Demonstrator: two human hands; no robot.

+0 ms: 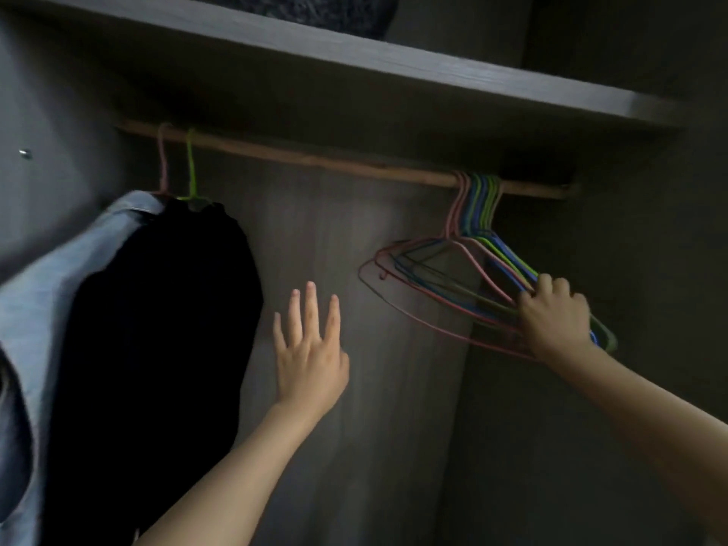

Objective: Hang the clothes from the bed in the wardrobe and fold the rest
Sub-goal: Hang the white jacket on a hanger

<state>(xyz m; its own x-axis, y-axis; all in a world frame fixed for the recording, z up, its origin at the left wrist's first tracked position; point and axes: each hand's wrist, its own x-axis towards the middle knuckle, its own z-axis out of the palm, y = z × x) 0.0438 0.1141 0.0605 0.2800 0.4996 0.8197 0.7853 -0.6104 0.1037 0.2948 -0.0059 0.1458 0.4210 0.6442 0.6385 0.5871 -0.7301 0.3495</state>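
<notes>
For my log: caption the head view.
Right hand grips empty hangers on the rail; left hand open beside hung clothes.

Dim grey wardrobe (354, 230), shelf (394, 69) overhead

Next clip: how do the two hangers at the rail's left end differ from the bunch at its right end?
The left pair carry clothes, a pale blue garment and a black garment; the right bunch is bare. The left pair hang untouched; the right hand grips the right bunch, which hangs tilted. Both are thin coloured hangers hooked on the wooden rail.
</notes>
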